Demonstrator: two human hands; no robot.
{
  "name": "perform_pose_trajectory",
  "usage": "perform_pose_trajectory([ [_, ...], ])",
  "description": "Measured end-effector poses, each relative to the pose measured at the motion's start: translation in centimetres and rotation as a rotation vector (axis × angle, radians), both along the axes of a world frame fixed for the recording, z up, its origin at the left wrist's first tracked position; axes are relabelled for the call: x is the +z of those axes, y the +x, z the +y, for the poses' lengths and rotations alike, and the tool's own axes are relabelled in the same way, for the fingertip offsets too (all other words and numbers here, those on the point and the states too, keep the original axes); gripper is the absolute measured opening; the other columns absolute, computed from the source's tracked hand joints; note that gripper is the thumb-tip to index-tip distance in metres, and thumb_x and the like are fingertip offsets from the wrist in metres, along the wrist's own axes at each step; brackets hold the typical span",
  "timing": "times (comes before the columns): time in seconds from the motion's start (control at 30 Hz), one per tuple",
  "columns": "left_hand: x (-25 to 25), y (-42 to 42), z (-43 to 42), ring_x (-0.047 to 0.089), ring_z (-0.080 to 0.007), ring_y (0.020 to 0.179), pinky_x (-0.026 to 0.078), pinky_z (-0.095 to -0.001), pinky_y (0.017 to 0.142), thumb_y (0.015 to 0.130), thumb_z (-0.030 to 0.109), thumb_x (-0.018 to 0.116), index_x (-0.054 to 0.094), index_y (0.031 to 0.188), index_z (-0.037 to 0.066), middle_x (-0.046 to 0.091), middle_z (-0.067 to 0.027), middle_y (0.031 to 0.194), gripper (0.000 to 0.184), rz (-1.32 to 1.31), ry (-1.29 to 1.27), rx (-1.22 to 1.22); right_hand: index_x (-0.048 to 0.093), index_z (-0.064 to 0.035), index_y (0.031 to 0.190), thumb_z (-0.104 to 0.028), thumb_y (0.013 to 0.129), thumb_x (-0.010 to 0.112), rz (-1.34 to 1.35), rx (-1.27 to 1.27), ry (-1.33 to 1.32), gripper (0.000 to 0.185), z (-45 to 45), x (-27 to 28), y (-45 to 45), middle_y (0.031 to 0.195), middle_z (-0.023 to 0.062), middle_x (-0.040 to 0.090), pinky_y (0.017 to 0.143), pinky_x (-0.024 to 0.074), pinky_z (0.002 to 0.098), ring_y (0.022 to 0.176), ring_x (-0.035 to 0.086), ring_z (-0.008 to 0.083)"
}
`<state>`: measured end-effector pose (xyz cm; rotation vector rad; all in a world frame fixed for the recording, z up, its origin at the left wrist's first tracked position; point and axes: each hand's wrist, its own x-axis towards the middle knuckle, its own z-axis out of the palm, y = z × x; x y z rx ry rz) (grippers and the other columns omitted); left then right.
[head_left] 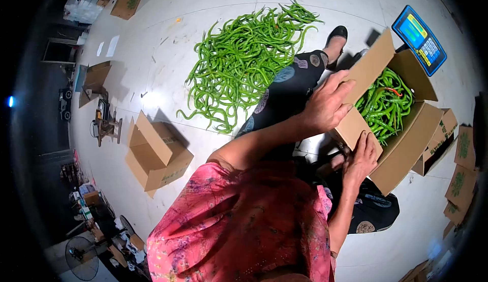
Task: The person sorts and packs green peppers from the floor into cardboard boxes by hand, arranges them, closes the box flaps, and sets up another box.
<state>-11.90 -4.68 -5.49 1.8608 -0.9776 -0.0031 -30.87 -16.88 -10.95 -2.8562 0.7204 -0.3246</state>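
Observation:
An open cardboard box [406,147] holding green chili peppers [386,106] and a red one stands at the right. My left hand [329,101] grips the raised flap on the box's near left side, its fingers over the cardboard. Lower down, my right hand [362,159] lies against the near side of the same box, fingers curled on the cardboard and thumb hidden. A large loose pile of green peppers [244,63] spreads on the floor, left of my outstretched leg.
Behind the box is a blue scale display [419,40]. An empty open box [157,155] stands on the floor at the left, near a small wooden stool [107,122]. More cartons [461,180] line the right edge. A fan [81,258] is at the lower left.

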Motion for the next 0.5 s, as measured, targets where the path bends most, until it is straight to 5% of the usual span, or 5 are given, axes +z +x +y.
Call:
perform_pose_trajectory([
  [0.2, -1.7, 0.5, 1.8, 0.058, -0.0368, 0.114, 0.045, -0.0394, 0.098, 0.084, 0.007, 0.067, 0.043, 0.134, -0.003, 0.055, -0.0256, 0.123, 0.056, 0.304, -0.115, -0.037, 0.048, -0.0124, 0.140, -0.014, 0.075, 0.074, 0.068, -0.011, -0.007, 0.070, -0.2, 0.9, -0.3, 0.143, 0.0122, 0.048, 0.097, 0.0389, 0.0443, 0.128, 0.047, 0.0326],
  [0.23, -2.0, 0.4, 1.4, 0.061, -0.0345, 0.111, 0.048, -0.0388, 0.096, 0.086, 0.011, 0.066, 0.046, 0.132, -0.003, 0.059, -0.0238, 0.119, 0.053, 0.528, -0.184, -0.033, 0.048, -0.0124, 0.140, -0.014, 0.075, 0.074, 0.075, -0.021, -0.004, 0.069, -0.1, 0.9, -0.3, 0.143, 0.0123, 0.048, 0.097, 0.0391, 0.0444, 0.128, 0.047, 0.0329],
  [0.33, -0.8, -0.5, -0.1, 0.060, -0.0349, 0.111, 0.047, -0.0393, 0.097, 0.087, 0.013, 0.065, 0.049, 0.130, -0.003, 0.059, -0.0227, 0.121, 0.049, 0.335, 0.022, -0.099, 0.045, -0.0107, 0.141, -0.010, 0.071, 0.073, 0.105, 0.019, -0.023, 0.075, 0.3, 0.3, 0.2, 0.143, 0.0153, 0.046, 0.098, 0.0396, 0.0457, 0.127, 0.047, 0.0349],
  [0.43, -0.7, -2.1, -2.5, 0.051, -0.0377, 0.121, 0.041, -0.0405, 0.104, 0.086, 0.017, 0.065, 0.048, 0.131, -0.002, 0.053, -0.0222, 0.129, 0.052, 0.233, -0.067, -0.188, 0.041, -0.0079, 0.144, -0.005, 0.066, 0.069, 0.145, -0.003, -0.027, 0.083, 0.1, -0.2, -0.1, 0.146, 0.0188, 0.042, 0.101, 0.0385, 0.0468, 0.129, 0.045, 0.0374],
  [0.5, -0.8, -1.3, -4.4, 0.049, -0.0381, 0.124, 0.040, -0.0415, 0.105, 0.084, 0.019, 0.069, 0.043, 0.137, -0.001, 0.049, -0.0223, 0.133, 0.062, 0.159, -0.048, -0.113, 0.043, -0.0076, 0.142, -0.006, 0.074, 0.061, 0.111, 0.030, -0.120, 0.071, -0.5, -1.1, -0.5, 0.144, 0.0193, 0.044, 0.103, 0.0364, 0.0479, 0.129, 0.045, 0.0371],
])
